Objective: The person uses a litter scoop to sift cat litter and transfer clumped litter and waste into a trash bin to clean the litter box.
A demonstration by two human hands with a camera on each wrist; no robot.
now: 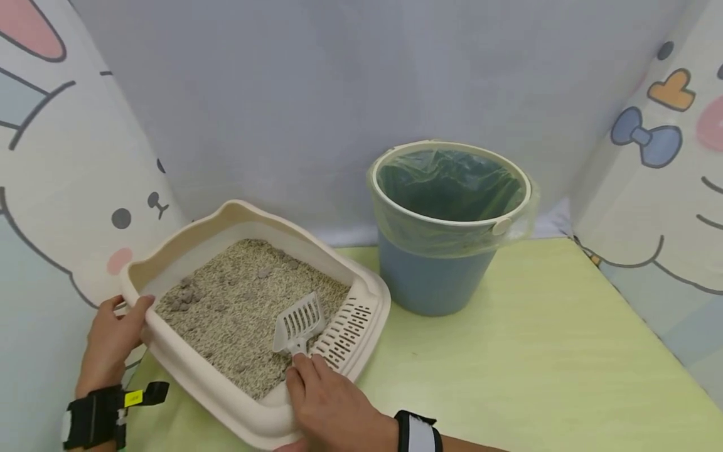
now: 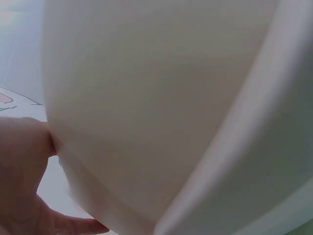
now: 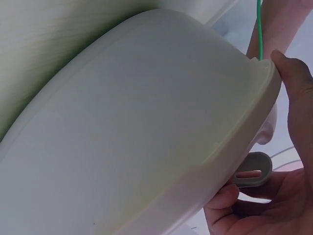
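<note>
Litter tray (image 1: 169,351): cream, filled with grey litter, near the table's (image 1: 536,351) front left corner.
Left hand (image 1: 115,336): grip curled over the tray's left rim.
Scoop (image 1: 299,323): white, slotted, its head resting on the litter by the tray's right rim.
Right hand (image 1: 333,402): grip closed on the scoop's handle at the tray's near right rim, fingers under the lip.
Bin (image 1: 446,226): blue, bag-lined, near the table's back edge, right of the tray.

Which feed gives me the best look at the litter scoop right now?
The head view: the scoop lies on the litter inside the tray, slotted blade clear. The right wrist view shows only its handle end; the left wrist view shows none of it.
</note>
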